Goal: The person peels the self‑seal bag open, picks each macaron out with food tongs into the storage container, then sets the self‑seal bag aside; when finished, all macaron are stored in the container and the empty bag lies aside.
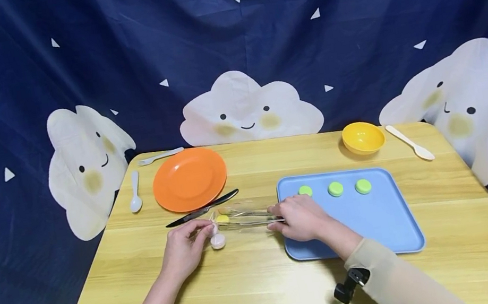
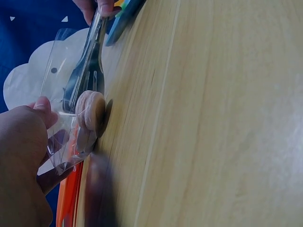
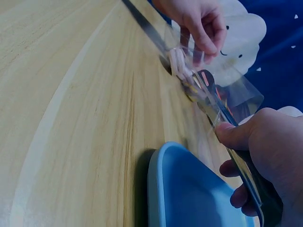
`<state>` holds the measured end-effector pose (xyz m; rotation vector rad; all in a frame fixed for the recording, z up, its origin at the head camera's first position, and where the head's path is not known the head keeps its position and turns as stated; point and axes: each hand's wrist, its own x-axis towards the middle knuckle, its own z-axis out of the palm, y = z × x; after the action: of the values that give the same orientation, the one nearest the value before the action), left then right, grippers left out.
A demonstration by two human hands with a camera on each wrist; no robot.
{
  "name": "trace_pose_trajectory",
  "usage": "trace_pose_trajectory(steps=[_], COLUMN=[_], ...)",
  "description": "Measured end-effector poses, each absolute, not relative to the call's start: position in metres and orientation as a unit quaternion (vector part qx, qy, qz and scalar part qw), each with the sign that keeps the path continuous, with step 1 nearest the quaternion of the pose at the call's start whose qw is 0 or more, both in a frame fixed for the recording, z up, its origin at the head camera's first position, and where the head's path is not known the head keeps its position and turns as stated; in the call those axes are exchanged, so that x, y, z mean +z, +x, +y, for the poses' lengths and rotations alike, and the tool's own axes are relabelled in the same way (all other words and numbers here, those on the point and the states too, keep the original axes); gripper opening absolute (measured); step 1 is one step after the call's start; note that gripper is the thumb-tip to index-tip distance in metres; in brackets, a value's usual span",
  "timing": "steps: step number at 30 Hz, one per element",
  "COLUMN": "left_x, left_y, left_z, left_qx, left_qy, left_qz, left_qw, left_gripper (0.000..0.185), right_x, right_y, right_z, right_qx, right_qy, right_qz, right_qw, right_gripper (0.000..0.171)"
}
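Observation:
My left hand [image 1: 185, 250] pinches the end of a clear plastic bag [image 2: 56, 80] between thumb and fingers. Pale pink macarons [image 2: 97, 109] show through the plastic at that end, low over the table. A yellow macaron [image 1: 223, 219] lies beside them, by the tips of metal tongs [image 2: 94, 56]. With thumb and fingers, my right hand [image 1: 301, 218] grips the tongs, whose front part reaches inside the bag. Under and beyond this hand lies a blue tray [image 1: 363, 229] with three green macarons [image 1: 335, 189] in a row, one partly hidden by the hand.
An orange plate [image 1: 189, 180] sits at the back left, with a dark knife [image 1: 202, 208] along its near edge. Around it lie a pale fork [image 1: 160, 157] and spoon [image 1: 135, 194]. At the back right are a yellow bowl [image 1: 363, 138] and a white spoon [image 1: 409, 142].

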<state>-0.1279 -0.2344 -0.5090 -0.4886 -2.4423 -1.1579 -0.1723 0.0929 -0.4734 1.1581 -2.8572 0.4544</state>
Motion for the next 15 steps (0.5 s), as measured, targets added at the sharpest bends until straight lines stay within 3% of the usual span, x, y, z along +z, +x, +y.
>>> trace_pose_trajectory(steps=[8, 11, 15], left_x=[-0.507, -0.507, -0.508], left_y=[-0.127, -0.127, -0.128], left_z=[-0.234, -0.234, -0.236], left_qx=[-0.408, -0.409, -0.408], left_qy=[-0.156, -0.153, -0.153], left_qz=[-0.880, -0.881, -0.883], left_qw=[0.187, 0.182, 0.173], left_gripper=[0.013, 0.009, 0.007], right_x=[-0.467, -0.464, -0.459], right_y=[-0.166, -0.161, -0.153], right_z=[0.110, 0.121, 0.140], right_qx=[0.166, 0.179, 0.188], right_qy=[0.381, 0.382, 0.371], right_qz=[-0.910, -0.906, -0.908], right_qw=[0.018, 0.026, 0.041], right_gripper=[0.036, 0.023, 0.033])
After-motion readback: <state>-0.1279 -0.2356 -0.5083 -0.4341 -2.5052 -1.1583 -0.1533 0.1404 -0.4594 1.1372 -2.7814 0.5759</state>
